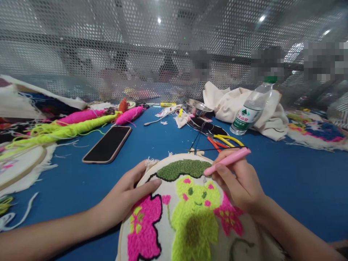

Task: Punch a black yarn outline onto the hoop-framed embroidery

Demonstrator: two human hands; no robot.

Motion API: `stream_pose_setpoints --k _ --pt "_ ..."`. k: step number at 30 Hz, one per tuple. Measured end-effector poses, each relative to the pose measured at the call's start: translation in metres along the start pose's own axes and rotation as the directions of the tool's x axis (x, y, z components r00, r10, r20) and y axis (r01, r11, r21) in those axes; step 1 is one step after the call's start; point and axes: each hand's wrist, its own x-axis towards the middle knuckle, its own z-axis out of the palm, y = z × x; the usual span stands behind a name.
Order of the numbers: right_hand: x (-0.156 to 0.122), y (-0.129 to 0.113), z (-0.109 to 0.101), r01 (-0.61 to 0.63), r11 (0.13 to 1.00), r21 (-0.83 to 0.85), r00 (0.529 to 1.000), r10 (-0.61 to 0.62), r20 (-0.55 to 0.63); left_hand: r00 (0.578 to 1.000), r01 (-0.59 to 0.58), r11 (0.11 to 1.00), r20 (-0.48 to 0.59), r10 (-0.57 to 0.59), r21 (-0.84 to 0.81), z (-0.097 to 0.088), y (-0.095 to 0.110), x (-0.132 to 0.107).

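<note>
An embroidery hoop (123,232) fills the lower middle of the view, its white cloth worked with a yellow-green bear (198,206), pink flowers and a dark green patch edged in black. My left hand (130,192) grips the hoop's upper left rim, thumb on the cloth and fingers behind. Between the thumb and fingers of my right hand (239,181) is a pink punch needle (228,161), tilted, with its lower end at the right end of the green patch. Black yarn (220,148) runs from its top end leftward. The needle's tip is hard to make out.
A phone (108,145) lies left of the hoop, near pink and yellow-green yarn skeins (73,128). Beyond the hoop are yellow- and red-handled tools (225,140), a metal bowl (198,107), a water bottle (248,112) and crumpled cloth (223,98). A perforated metal screen (136,47) stands behind.
</note>
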Motion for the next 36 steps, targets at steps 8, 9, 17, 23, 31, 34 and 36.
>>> stream_pose_setpoints --k 8,9,17,23,31,34,36 --pt "-0.0019 0.0041 0.0033 -0.011 0.995 0.099 0.999 0.016 -0.046 1.000 -0.008 0.999 -0.004 0.009 0.049 -0.0009 0.0002 0.0002" --pt "-0.0023 0.0049 0.0039 -0.019 0.994 0.112 0.998 0.025 -0.057 1.000 -0.011 0.998 -0.008 0.012 0.056 -0.0008 0.0006 0.0004" --pt "-0.0042 0.0088 0.0072 0.010 0.985 0.171 0.990 0.014 -0.140 1.000 -0.002 0.998 -0.003 0.002 0.057 -0.0003 0.0003 0.0011" --pt "-0.0033 0.0064 0.0083 0.044 0.982 0.183 0.981 -0.009 -0.192 1.000 0.003 0.998 -0.005 -0.003 0.055 -0.0012 0.0001 0.0018" --pt "-0.0020 0.0039 0.0073 0.074 0.984 0.159 0.966 -0.031 -0.258 1.000 -0.003 0.999 0.003 0.003 0.049 -0.0016 -0.0014 0.0011" --pt "-0.0021 0.0057 0.0060 0.090 0.987 0.136 0.959 -0.049 -0.279 1.000 0.010 0.999 0.003 -0.010 0.046 -0.0009 -0.0004 0.0006" --pt "-0.0021 0.0067 0.0052 0.086 0.989 0.119 0.960 -0.051 -0.274 1.000 0.010 0.998 0.002 -0.010 0.058 -0.0004 0.0005 0.0004"
